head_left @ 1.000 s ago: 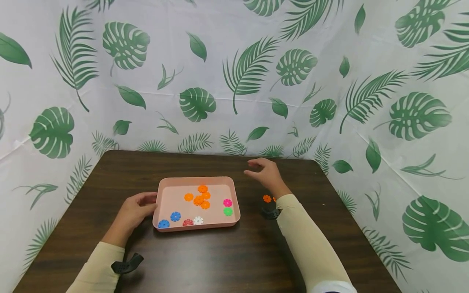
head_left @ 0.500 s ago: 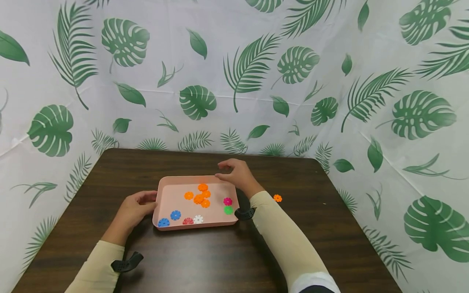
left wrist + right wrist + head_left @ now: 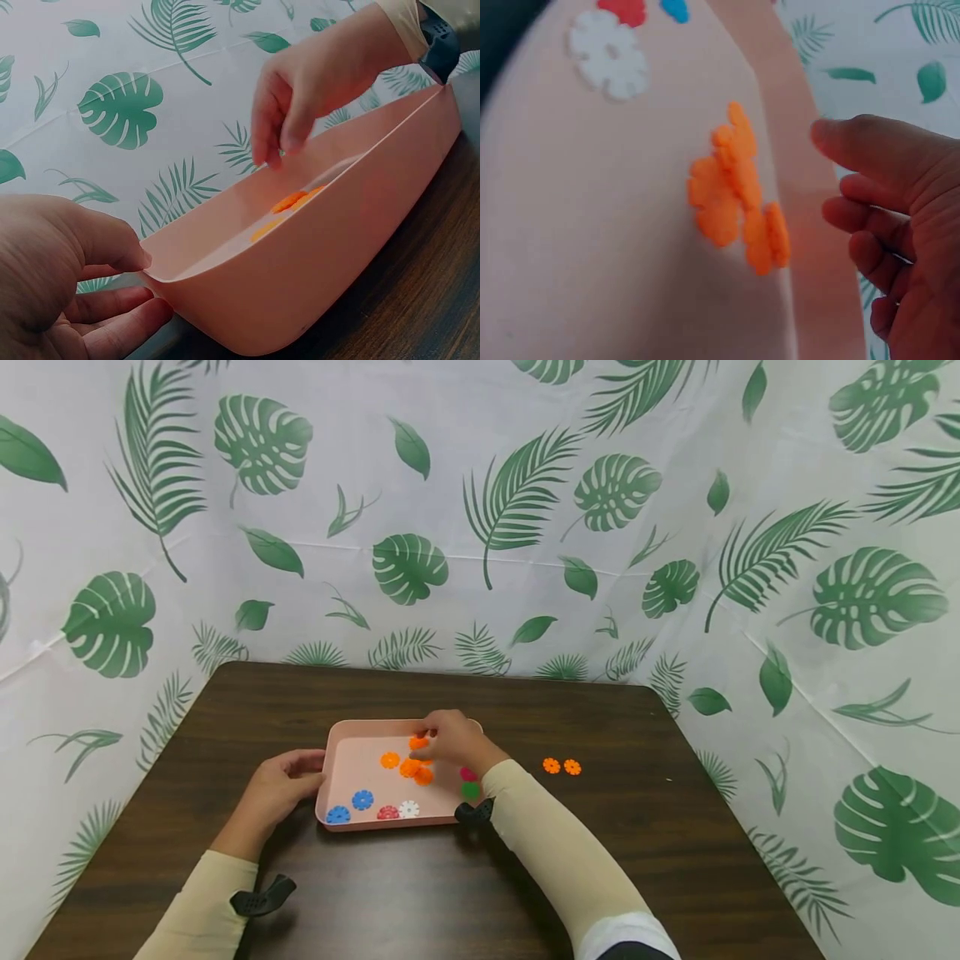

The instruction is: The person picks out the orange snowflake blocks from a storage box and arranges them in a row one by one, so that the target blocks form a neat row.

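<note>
A shallow pink tray [image 3: 360, 826] lies on the table, holding several notched plastic snowflake discs. My left hand [image 3: 279, 793] grips the tray's left end; in the left wrist view the thumb meets the rim and the curled fingers touch the outer wall. Over the tray's right half hovers my right hand [image 3: 453, 743], above the orange discs [image 3: 408, 768]. In the right wrist view a gap parts its thumb from its loosely bent fingers, with nothing between them. Blue discs [image 3: 363, 800], a red disc [image 3: 387, 812] and a white disc [image 3: 408, 809] lie along the near side.
Two orange discs [image 3: 562, 767] lie on the dark wooden table [image 3: 420, 893] right of the tray. A green disc [image 3: 470, 790] and a pink disc [image 3: 468, 774] are partly covered by the right hand. A leaf-print curtain [image 3: 322, 510] hangs behind.
My right hand has moved left from beside the tray to over it, then lowered towards the orange discs. Both loose orange discs on the table are now uncovered. The left hand stays put.
</note>
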The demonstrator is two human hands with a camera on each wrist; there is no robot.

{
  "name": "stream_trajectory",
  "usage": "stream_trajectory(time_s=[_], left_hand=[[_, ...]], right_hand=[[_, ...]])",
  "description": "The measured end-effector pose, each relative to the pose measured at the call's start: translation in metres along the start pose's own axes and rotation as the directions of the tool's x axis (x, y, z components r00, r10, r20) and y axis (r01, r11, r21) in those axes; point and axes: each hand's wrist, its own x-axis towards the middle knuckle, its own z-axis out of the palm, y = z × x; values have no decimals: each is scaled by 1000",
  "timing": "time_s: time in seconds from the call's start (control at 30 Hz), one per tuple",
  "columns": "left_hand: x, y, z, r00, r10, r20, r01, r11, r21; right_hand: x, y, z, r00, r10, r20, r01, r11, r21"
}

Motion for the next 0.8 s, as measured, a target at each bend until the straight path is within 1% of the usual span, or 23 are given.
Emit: stream_trajectory(time_s=[0.07, 0.13, 0.17, 0.3, 0.4, 0.57, 0.8], left_hand=[[0, 0, 0, 1000, 3, 1, -3, 1000, 0], [1, 0, 0, 1000, 6, 1, -6, 1000, 0], [1, 0, 0, 1000, 2, 0, -2, 1000, -1], [0, -1, 0, 1000, 0, 3, 0, 1000, -3], [0, -1, 0, 1000, -3, 6, 3, 1000, 3], [0, -3, 1, 1000, -5, 5, 5, 1000, 2], [0, 0, -2, 1000, 18, -1, -18, 1000, 13]], right_hand=[[0, 0, 3, 1000, -3, 30, 5, 998, -62], [0, 0, 6, 998, -25, 59, 29, 997, -72], [0, 1, 8, 997, -42, 70, 47, 996, -70], [0, 4, 15, 990, -98, 101, 99, 995, -6], [0, 5, 20, 986, -125, 110, 126, 992, 4], [0, 6, 25, 983, -134, 129, 138, 990, -18], [1, 5, 27, 984, -129, 122, 133, 991, -25]])
